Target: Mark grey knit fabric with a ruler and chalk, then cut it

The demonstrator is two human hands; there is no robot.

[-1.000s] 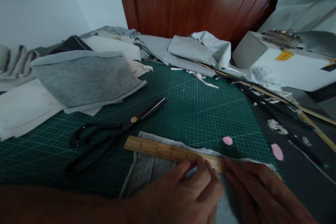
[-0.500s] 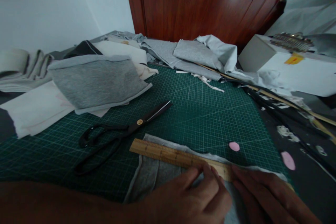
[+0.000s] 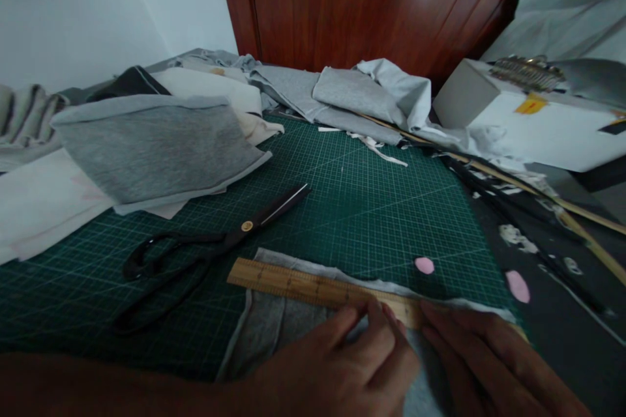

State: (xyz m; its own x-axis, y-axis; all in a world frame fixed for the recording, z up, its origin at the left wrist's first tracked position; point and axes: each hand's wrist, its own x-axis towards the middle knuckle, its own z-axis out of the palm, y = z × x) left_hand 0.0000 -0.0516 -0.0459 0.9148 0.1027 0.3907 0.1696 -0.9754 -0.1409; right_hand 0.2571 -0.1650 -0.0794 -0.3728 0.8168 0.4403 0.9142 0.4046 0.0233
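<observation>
A wooden ruler (image 3: 313, 287) lies along the top edge of a grey fabric piece (image 3: 274, 329) at the near side of the green cutting mat (image 3: 372, 208). My left hand (image 3: 342, 365) presses its fingertips down on the ruler's right part. My right hand (image 3: 484, 358) lies flat on the fabric, with its fingertips touching the ruler's right end. Black scissors (image 3: 210, 247) rest shut on the mat, just left of the ruler. A small pink chalk piece (image 3: 424, 265) sits on the mat right behind my hands.
A second pink chalk piece (image 3: 517, 286) lies on the dark table at the right. Folded grey cloth (image 3: 151, 150) and white fabric pile up at the left. More grey cloth (image 3: 352, 94) lies at the back. A white box (image 3: 528, 124) and a long wooden stick (image 3: 542, 199) stand at the right.
The view swung a little right and then back. Both hands stay on the ruler and fabric, with hardly any movement.
</observation>
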